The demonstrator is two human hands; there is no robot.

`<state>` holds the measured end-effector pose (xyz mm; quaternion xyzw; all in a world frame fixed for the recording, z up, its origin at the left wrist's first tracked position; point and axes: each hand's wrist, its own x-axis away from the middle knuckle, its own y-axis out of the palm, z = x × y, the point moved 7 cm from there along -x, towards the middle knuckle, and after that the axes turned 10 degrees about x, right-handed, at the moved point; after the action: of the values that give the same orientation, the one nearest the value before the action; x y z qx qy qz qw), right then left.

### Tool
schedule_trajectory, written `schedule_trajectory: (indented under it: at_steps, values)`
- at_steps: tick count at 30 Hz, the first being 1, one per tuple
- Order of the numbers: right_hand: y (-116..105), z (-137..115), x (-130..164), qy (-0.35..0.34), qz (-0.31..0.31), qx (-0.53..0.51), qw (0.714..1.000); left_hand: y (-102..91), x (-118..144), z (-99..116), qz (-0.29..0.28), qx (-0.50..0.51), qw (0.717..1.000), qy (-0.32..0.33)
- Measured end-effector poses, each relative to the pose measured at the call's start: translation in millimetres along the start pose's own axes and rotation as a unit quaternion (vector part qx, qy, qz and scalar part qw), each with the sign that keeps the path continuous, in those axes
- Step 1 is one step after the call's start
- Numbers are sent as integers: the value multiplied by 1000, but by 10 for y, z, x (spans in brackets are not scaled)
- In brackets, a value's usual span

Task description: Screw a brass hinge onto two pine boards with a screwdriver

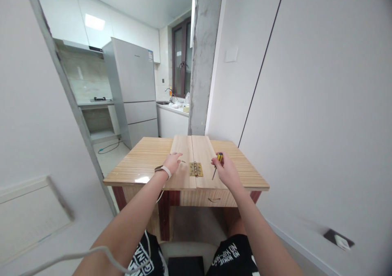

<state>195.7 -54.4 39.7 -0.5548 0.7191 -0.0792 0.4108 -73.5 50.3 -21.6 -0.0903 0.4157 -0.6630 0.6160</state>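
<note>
A brass hinge lies across the seam between two pale wooden boards, the left board and the right board. My right hand is closed around a screwdriver with a yellow and black handle, its shaft slanting down toward the right board. My left hand hovers at the left board with its fingers stretched out and apart. Just beyond those fingertips is a small, thin piece like a screw. Whether screws sit in the hinge holes is too small to tell.
The boards rest on a wooden table with a drawer in front. A white cable runs by my left arm. A wall stands close on the right. Behind are a fridge and a kitchen counter.
</note>
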Motion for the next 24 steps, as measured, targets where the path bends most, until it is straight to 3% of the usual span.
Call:
schedule_trajectory:
  at_steps: [5, 9, 18, 24]
  values:
    - [-88, 79, 117, 15, 23, 59, 998, 269, 12, 142, -91, -154, 983, 39]
    - [-87, 114, 173, 14, 23, 72, 997, 380, 42, 157, -115, -190, 974, 36]
    - [-43, 157, 208, 11, 2, 84, 996, 463, 121, 201, -109, -249, 961, 46]
    - [-43, 162, 224, 11, 2, 87, 996, 422, 178, 340, -70, -214, 972, 68]
